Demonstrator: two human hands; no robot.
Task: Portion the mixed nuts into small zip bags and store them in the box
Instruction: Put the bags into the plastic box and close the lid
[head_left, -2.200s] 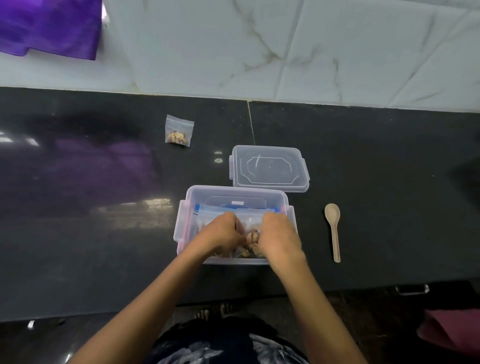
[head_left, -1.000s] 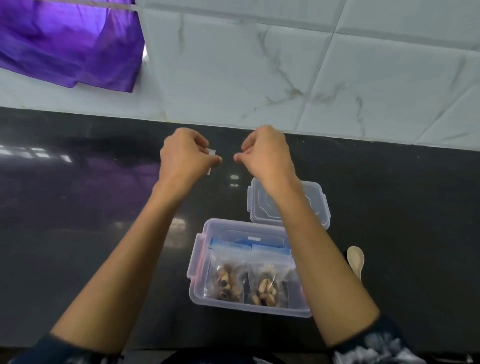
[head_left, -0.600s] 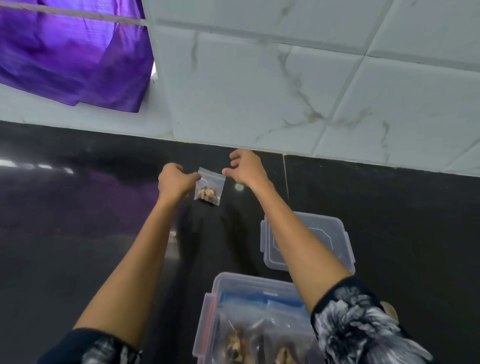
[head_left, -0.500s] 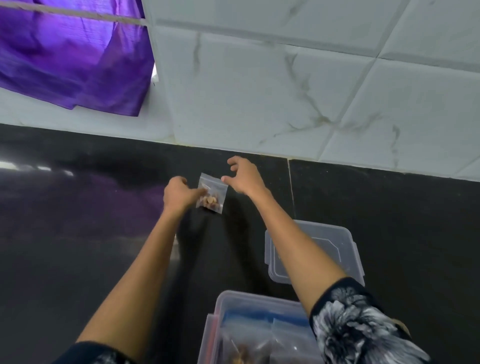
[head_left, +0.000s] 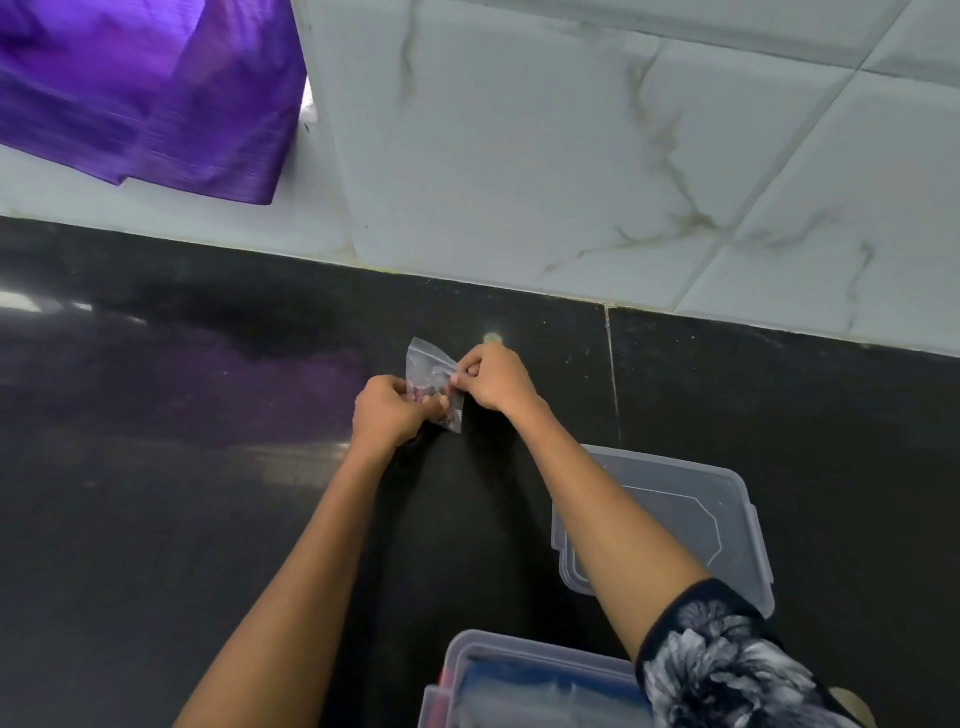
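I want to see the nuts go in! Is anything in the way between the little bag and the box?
Nothing visible blocks it. Both hands, left hand and right hand, hold the small zip bag. Only bare black counter lies between it and the open box. The lid sits off to the right.

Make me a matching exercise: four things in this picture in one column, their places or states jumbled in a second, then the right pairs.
1. small zip bag
2. lid
3. box
4. purple cloth

a. hanging over the tiled wall, upper left
b. pinched by both hands above the counter
c. lying flat on the counter, under the right forearm
d. at the bottom edge, bags inside

Pairs: 1-b, 2-c, 3-d, 4-a
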